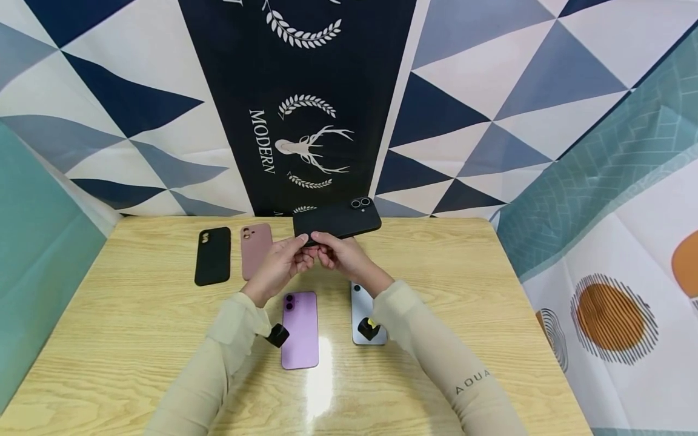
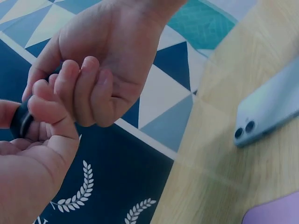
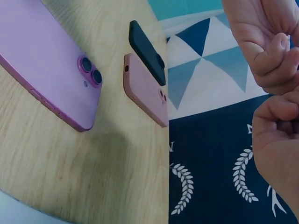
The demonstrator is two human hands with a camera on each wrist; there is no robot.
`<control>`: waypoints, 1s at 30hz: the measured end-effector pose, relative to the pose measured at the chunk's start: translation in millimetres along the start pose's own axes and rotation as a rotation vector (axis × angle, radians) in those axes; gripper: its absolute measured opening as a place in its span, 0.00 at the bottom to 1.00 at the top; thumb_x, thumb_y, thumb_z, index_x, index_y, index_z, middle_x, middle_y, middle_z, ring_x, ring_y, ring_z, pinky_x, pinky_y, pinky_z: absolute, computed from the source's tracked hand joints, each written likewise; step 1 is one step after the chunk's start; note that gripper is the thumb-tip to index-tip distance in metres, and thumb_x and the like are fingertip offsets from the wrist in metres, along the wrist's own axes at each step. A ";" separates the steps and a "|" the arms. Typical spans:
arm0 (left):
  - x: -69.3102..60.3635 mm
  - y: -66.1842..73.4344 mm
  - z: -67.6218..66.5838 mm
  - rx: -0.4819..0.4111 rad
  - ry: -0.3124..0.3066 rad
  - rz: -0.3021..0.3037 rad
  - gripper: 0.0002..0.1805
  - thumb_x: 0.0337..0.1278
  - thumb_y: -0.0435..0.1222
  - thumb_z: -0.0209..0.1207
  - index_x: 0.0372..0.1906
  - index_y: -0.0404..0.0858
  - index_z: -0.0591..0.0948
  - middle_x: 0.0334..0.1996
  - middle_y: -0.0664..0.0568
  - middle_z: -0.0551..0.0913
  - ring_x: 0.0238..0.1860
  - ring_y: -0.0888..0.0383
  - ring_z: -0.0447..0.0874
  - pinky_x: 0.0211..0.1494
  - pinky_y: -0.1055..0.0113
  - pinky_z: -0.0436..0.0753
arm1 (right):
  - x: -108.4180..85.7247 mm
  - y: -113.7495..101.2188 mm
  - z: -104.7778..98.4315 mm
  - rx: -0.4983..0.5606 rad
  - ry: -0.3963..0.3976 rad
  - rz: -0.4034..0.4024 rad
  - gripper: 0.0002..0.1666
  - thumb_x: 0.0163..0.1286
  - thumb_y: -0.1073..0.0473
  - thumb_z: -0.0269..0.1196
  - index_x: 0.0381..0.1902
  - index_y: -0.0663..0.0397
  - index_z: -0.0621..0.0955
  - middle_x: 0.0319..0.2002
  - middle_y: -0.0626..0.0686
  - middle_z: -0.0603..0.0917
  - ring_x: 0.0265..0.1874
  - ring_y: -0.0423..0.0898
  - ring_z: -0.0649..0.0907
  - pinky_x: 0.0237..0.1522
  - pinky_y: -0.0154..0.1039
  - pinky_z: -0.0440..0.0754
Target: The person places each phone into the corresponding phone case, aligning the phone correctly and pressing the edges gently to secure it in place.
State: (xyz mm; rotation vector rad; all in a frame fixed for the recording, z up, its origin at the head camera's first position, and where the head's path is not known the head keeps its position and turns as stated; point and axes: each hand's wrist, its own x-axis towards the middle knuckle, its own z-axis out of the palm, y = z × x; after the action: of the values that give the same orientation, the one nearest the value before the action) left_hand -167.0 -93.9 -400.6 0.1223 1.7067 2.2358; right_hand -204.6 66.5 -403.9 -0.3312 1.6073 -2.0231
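Note:
Both hands hold a black phone (image 1: pixel 335 219) above the far edge of the table, its back and two round lenses turned upward. The left hand (image 1: pixel 279 264) pinches its near edge toward the left end, thumb on top and fingers curled below. Close beside it, the right hand (image 1: pixel 349 257) pinches the same edge. In the left wrist view only a small dark part of the phone (image 2: pixel 21 120) shows between the fingers. Whether a case is fitted on the phone I cannot tell. In the right wrist view the hands hide it.
A purple phone (image 1: pixel 300 333) lies near the left forearm. A light blue phone (image 1: pixel 361 306) is partly under the right wrist. Further left lie a black phone case (image 1: pixel 213 257) and a pink phone case (image 1: pixel 255 248). Patterned cloth (image 1: pixel 463 121) hangs behind the wooden table (image 1: pixel 436 272).

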 end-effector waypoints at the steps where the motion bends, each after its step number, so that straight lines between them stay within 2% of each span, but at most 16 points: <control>1: 0.1 -0.1 -0.3 -0.006 -0.006 -0.002 0.19 0.73 0.41 0.40 0.30 0.40 0.78 0.22 0.57 0.78 0.25 0.66 0.74 0.28 0.78 0.75 | -0.2 -0.4 0.0 0.003 -0.005 0.002 0.25 0.71 0.56 0.50 0.12 0.49 0.73 0.07 0.43 0.70 0.08 0.35 0.65 0.16 0.28 0.63; 7: 0.9 -0.6 0.8 -0.023 -0.020 -0.006 0.19 0.73 0.41 0.40 0.31 0.38 0.77 0.22 0.57 0.77 0.25 0.65 0.73 0.28 0.77 0.74 | 1.9 1.3 -3.2 0.015 -0.022 0.000 0.25 0.71 0.56 0.49 0.12 0.50 0.75 0.06 0.43 0.69 0.07 0.35 0.64 0.16 0.28 0.62; 13: 0.3 0.7 1.3 -0.056 -0.017 -0.008 0.19 0.71 0.42 0.44 0.29 0.40 0.80 0.22 0.56 0.80 0.24 0.65 0.76 0.27 0.77 0.75 | 0.5 0.1 -3.9 0.081 -0.035 -0.001 0.24 0.71 0.59 0.46 0.15 0.50 0.78 0.07 0.43 0.70 0.08 0.36 0.64 0.16 0.28 0.62; 17: 0.6 1.1 -1.8 -0.101 0.020 -0.034 0.16 0.69 0.40 0.46 0.29 0.41 0.82 0.22 0.56 0.82 0.24 0.65 0.79 0.29 0.77 0.79 | -1.6 0.3 -5.6 0.113 -0.086 -0.007 0.27 0.71 0.62 0.43 0.14 0.52 0.78 0.05 0.44 0.69 0.08 0.38 0.63 0.16 0.30 0.60; 20: 0.0 0.8 -4.0 -0.141 0.051 -0.043 0.13 0.68 0.36 0.48 0.29 0.41 0.80 0.23 0.56 0.82 0.24 0.65 0.79 0.31 0.77 0.81 | -2.8 1.0 -8.4 0.099 -0.137 0.002 0.28 0.70 0.63 0.41 0.12 0.52 0.77 0.05 0.44 0.68 0.08 0.38 0.63 0.16 0.30 0.59; 23: -0.7 -0.6 -5.3 -0.181 0.053 -0.044 0.12 0.67 0.32 0.48 0.28 0.40 0.77 0.26 0.55 0.81 0.26 0.65 0.79 0.34 0.78 0.81 | -4.4 -0.1 -10.4 0.045 -0.141 0.011 0.25 0.69 0.61 0.44 0.13 0.51 0.77 0.06 0.44 0.70 0.08 0.38 0.64 0.16 0.30 0.61; 26: -0.5 -2.4 -5.5 -0.215 0.060 -0.026 0.09 0.67 0.31 0.49 0.31 0.39 0.77 0.29 0.55 0.81 0.27 0.65 0.80 0.36 0.77 0.82 | -5.6 -2.4 -12.3 -0.014 -0.063 -0.017 0.19 0.68 0.58 0.48 0.19 0.51 0.78 0.08 0.44 0.73 0.09 0.37 0.67 0.16 0.29 0.65; 30: 0.3 -4.9 -4.5 -0.239 0.099 0.006 0.04 0.66 0.30 0.51 0.36 0.37 0.76 0.31 0.54 0.81 0.27 0.64 0.81 0.37 0.76 0.83 | -5.2 -4.7 -16.8 0.035 0.132 -0.100 0.09 0.69 0.58 0.52 0.29 0.54 0.75 0.12 0.45 0.78 0.12 0.37 0.73 0.17 0.29 0.72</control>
State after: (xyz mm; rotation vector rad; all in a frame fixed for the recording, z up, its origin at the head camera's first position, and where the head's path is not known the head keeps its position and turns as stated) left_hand -167.5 -96.8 -406.5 -0.0404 1.4713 2.4663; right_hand -209.8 83.9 -403.1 -0.2752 1.6613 -2.1861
